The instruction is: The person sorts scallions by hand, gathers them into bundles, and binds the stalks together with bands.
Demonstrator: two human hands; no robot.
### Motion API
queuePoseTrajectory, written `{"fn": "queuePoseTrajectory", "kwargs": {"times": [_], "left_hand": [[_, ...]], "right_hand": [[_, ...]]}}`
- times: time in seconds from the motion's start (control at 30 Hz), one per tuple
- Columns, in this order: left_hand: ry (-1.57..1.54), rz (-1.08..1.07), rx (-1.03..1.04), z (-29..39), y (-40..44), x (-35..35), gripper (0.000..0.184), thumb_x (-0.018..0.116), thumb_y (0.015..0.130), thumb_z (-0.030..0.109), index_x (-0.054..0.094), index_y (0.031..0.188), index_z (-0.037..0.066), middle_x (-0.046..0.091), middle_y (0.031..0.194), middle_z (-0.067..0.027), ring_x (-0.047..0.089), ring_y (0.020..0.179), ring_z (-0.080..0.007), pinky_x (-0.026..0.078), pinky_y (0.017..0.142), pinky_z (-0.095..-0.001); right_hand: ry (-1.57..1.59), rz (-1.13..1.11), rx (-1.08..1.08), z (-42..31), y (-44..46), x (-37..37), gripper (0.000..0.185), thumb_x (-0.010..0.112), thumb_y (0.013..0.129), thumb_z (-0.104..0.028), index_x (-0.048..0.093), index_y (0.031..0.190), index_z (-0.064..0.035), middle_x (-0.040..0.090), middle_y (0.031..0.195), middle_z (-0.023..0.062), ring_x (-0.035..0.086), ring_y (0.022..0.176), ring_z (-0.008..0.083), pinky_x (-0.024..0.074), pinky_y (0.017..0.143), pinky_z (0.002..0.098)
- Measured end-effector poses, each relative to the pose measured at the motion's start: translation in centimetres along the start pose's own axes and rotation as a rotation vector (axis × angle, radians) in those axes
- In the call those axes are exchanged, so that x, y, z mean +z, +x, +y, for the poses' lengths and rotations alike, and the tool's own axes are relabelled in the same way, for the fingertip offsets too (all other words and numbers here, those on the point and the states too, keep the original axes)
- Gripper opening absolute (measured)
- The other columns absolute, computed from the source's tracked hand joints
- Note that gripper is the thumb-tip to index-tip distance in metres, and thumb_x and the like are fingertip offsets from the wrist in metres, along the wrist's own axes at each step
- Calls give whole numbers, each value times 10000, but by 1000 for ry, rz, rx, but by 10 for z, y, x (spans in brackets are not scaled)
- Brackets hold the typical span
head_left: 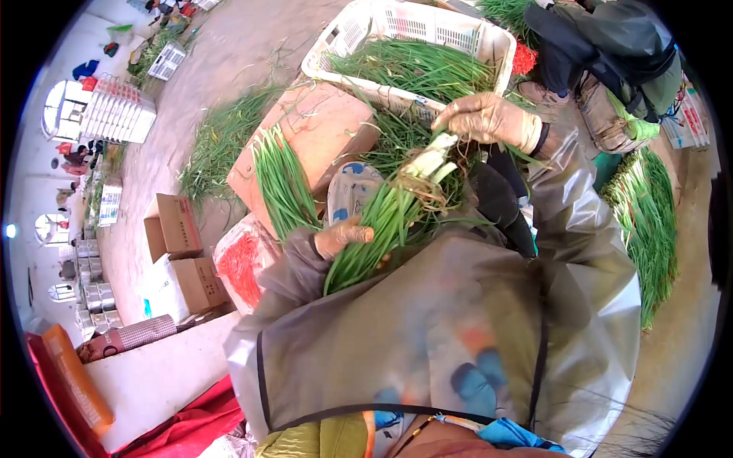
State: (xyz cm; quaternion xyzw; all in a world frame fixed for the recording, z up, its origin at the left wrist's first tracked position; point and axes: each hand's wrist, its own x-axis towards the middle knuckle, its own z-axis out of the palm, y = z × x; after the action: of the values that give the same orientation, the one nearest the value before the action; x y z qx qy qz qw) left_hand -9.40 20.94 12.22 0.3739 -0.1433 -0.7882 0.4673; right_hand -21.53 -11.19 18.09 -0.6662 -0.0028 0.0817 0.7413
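A bunch of long green leafy stalks [389,217] with pale root ends lies across my lap, its roots toward the upper right. My left hand [343,238] is wrapped round the leafy part. Just above the white root ends is my right hand [490,120], gloved and dirty, its fingers bent and pressed together; what they hold, if anything, is too small to name. Another bunch of green stalks [284,183] rests on a wooden board [328,107] to the left. Behind stands a white plastic basket [496,46] with more stalks inside.
Loose greens [221,153] cover the floor at left, near open cardboard boxes [174,229]. Red ties [240,267] lie in a container beside my left sleeve. A large pile of stalks [649,229] is at right. Another person's legs and shoes [588,61] are at the upper right.
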Motion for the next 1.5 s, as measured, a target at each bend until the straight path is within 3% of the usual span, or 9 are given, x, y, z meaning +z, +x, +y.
{"fn": "queuePoseTrajectory", "kwargs": {"times": [0.23,0.3,0.33,0.4,0.53,0.67,0.83,1.1,1.5], "left_hand": [[-163,126,279,-60,-7,-13,797,648,668,595,454,1173,11,607,863,-138,616,708,-220,530,586,-309],[-140,220,388,-58,-6,-9,775,634,677,603,468,1149,11,609,866,-136,618,712,-223,531,586,-308],[-112,310,483,-56,-7,-8,754,620,687,610,481,1124,11,610,868,-134,620,715,-226,532,586,-306],[-65,238,483,-51,-6,-18,783,579,714,623,449,1180,8,599,968,-162,612,831,-251,526,704,-340],[-119,305,483,-36,9,-20,698,542,799,534,395,1261,32,545,1125,-159,573,964,-244,471,852,-365],[-99,175,456,-29,24,-4,701,515,816,536,370,1284,34,539,1140,-134,562,986,-249,461,874,-382],[-63,226,492,-44,20,-12,734,594,772,508,371,1289,36,502,1205,-127,535,1042,-256,428,925,-390],[-124,11,402,-44,35,-10,812,688,697,466,379,1269,-21,517,1176,-187,520,1071,-279,429,920,-364],[-123,-74,450,-42,31,5,746,664,745,391,356,1289,-16,474,1227,-200,444,1154,-293,364,962,-371]], "right_hand": [[204,479,-124,18,-25,-64,150,539,871,-119,614,986,-60,502,605,-63,364,415,16,264,349,170],[-445,748,-259,50,-9,-63,162,540,841,-75,608,986,-59,549,664,-14,498,547,85,409,471,208],[-799,566,328,45,-19,-50,195,539,818,-52,602,1003,-56,600,801,62,565,759,141,463,663,244],[-1487,246,665,58,-6,-18,262,589,802,-106,576,1059,-53,603,901,130,570,876,164,454,759,269],[-541,450,-149,16,11,54,648,620,734,-490,479,1217,-81,563,1093,195,577,962,318,437,853,401],[-879,253,336,11,41,99,748,632,706,-522,428,1232,-31,577,1062,218,556,982,354,427,853,391],[-1036,80,87,46,55,54,372,545,828,-385,657,858,-31,638,802,156,606,770,287,465,686,359],[-172,82,28,3,25,34,157,556,846,-84,580,945,36,630,786,44,415,529,37,332,456,185],[261,309,-168,-31,-17,11,172,552,861,-169,615,905,-15,439,553,-78,312,428,2,205,385,174]]}}
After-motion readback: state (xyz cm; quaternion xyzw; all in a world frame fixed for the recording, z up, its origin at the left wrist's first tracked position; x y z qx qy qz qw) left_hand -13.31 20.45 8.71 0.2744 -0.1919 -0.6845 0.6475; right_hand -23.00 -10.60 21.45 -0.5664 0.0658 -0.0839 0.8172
